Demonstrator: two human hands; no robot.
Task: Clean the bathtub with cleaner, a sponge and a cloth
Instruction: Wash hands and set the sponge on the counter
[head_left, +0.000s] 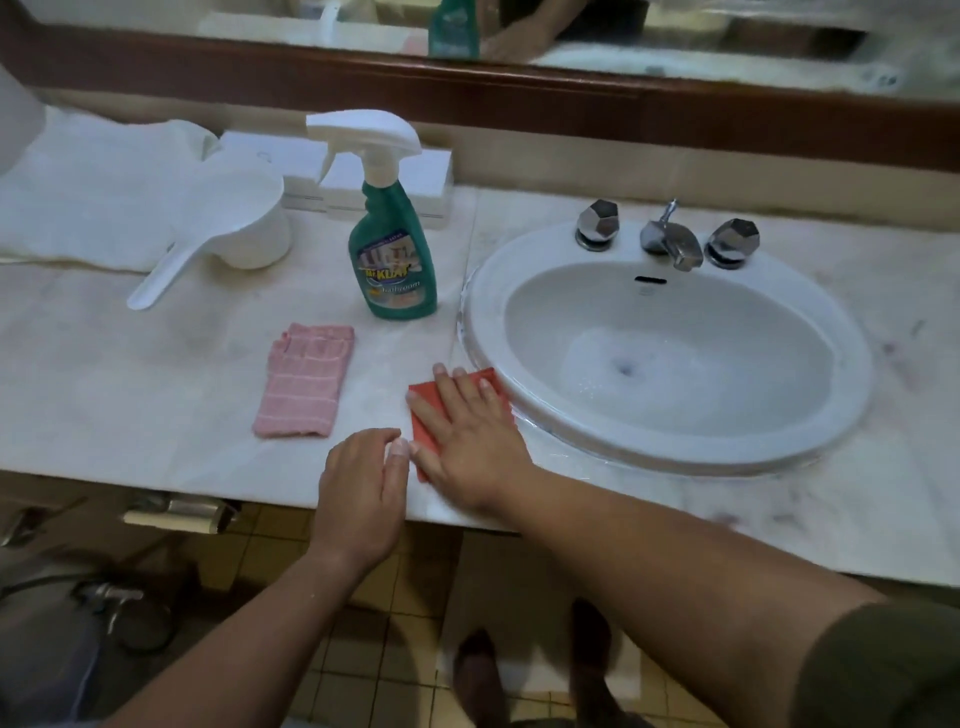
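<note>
A green spray bottle of bathroom cleaner (393, 244) with a white trigger stands on the marble counter (156, 395). In front of it lies a folded pink striped cloth (304, 387). A flat red sponge (423, 415) lies by the sink's left rim. My right hand (467, 431) rests flat on the red sponge with fingers straight. My left hand (361, 493) hovers at the counter's front edge just left of the sponge, fingers loosely curled, holding nothing.
A white oval sink (670, 343) with chrome taps (670, 239) sits at the right. A white plastic dipper (228, 228) lies on white towels (93, 192) at the back left, beside white boxes (384, 192). A mirror runs along the wall. Tiled floor below.
</note>
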